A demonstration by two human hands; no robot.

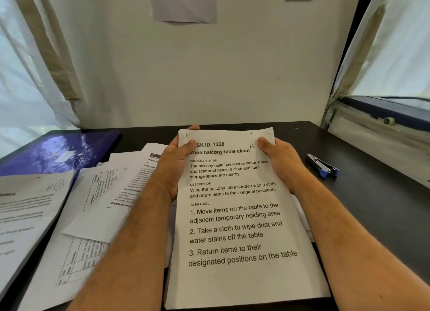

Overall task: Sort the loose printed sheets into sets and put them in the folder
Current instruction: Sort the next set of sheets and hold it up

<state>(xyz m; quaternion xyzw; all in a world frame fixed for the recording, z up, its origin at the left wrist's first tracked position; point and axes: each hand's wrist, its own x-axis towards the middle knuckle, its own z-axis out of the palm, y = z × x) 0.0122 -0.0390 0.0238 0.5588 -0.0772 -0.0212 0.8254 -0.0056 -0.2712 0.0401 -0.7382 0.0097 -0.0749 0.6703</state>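
White printed sheet set headed "Wipe balcony table clean" [235,217] held upright-tilted over the black desk [363,189], near its top corners. Left hand [176,166] and right hand [279,164] each pinch it, thumbs on front. Paper is light, floppy, likely to slip apart; grip by the edges. Other loose sheets [97,208] lie left, overlapping; glossy purple folder [60,152] behind them, closed. Blue-black stapler [322,166] right. White wall, curtained windows.
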